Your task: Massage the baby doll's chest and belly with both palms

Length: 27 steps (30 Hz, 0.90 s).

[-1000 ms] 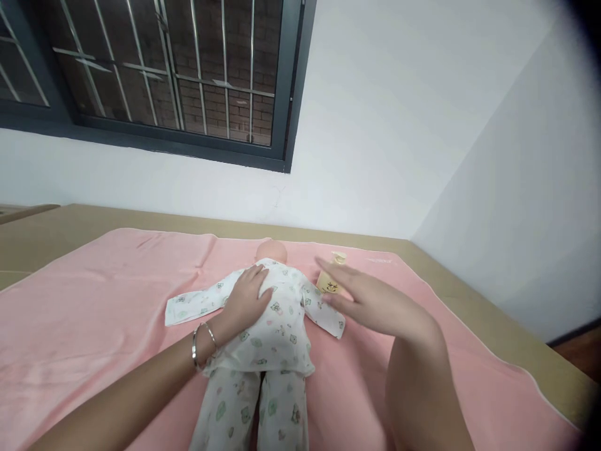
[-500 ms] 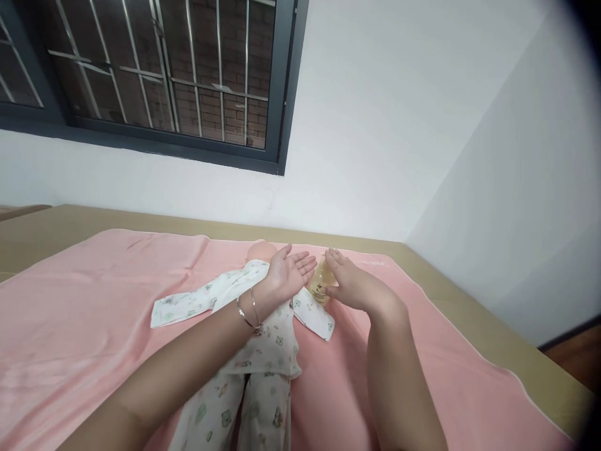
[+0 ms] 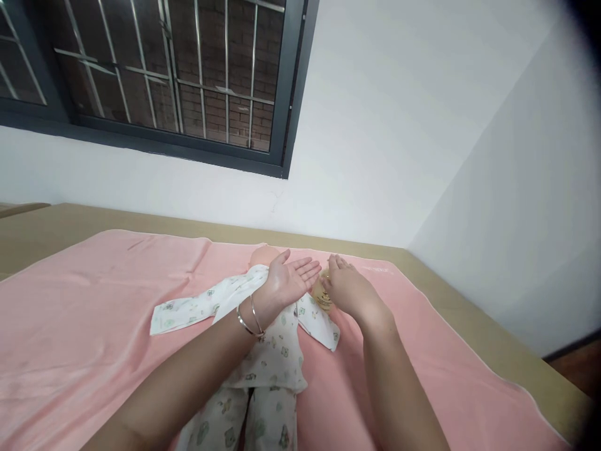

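Note:
A doll lies on its back on a pink blanket, dressed in a white printed top and matching trousers. Above its chest, my left hand is held palm up with the fingers extended, and nothing shows in the palm. Two silver bangles circle that wrist. Beside the doll's right-side sleeve stands a bottle of yellowish liquid, partly covered. My right hand is at the bottle's top, fingers stretched out over it and thumb close to its side. Whether it presses the top is hidden.
The pink blanket covers most of a tan surface. A white wall rises behind, with a dark-framed, barred window at the upper left.
My right hand has tilted slightly, and its thumb has shifted left in front of the bottle. My left hand stays palm up beside it. The whole view has moved a little.

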{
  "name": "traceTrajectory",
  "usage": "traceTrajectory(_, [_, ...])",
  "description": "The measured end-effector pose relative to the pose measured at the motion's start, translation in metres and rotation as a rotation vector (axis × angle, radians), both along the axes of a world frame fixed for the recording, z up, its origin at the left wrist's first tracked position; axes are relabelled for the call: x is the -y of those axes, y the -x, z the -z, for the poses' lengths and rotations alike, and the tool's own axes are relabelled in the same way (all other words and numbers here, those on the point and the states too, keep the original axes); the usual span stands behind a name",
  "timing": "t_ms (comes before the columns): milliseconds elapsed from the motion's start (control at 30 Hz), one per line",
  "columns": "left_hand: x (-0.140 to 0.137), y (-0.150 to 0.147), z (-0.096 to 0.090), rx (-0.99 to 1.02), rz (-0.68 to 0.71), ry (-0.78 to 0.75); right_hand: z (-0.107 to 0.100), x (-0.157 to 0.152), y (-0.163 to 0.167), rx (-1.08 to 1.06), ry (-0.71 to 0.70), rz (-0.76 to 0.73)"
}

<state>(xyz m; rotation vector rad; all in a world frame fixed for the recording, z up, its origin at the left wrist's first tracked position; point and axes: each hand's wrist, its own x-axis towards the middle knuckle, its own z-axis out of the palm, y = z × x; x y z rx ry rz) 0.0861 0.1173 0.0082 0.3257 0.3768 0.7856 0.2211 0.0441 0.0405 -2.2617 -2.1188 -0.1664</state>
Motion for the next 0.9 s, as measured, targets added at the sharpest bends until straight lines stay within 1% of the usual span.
traceTrajectory(133, [0.016,0.019,-0.007,-0.042,0.001,0.019,0.004,-0.001,0.008,0.100,-0.113,0.004])
traceTrajectory(200, [0.025,0.031,-0.011,-0.079,-0.005,0.027,0.005,-0.001,0.012,0.116,-0.142,0.027])
traceTrajectory(267, [0.035,0.045,-0.015,-0.119,0.034,0.024,0.005,-0.001,0.015,0.136,-0.151,0.051])
traceTrajectory(333, [0.045,0.059,-0.017,-0.149,0.087,0.004,0.004,0.000,0.016,0.160,-0.148,0.058])
traceTrajectory(400, [0.055,0.072,-0.019,-0.173,0.098,-0.015,0.002,0.000,0.013,0.157,-0.102,0.030])
traceTrajectory(467, [0.063,0.083,-0.021,-0.188,0.086,-0.027,0.002,0.000,0.008,0.084,-0.037,0.003])
traceTrajectory(533, [0.068,0.092,-0.024,-0.180,0.074,-0.045,0.003,0.000,0.002,-0.026,-0.007,0.012])
traceTrajectory(600, [0.071,0.100,-0.027,-0.161,0.058,-0.071,0.007,0.000,-0.001,-0.056,-0.029,0.037])
traceTrajectory(733, [0.073,0.113,-0.033,-0.148,-0.003,-0.115,0.012,0.005,-0.001,-0.020,-0.055,0.068])
traceTrajectory(900, [0.077,0.123,-0.038,-0.158,-0.060,-0.153,0.009,0.014,-0.004,-0.038,-0.038,0.064])
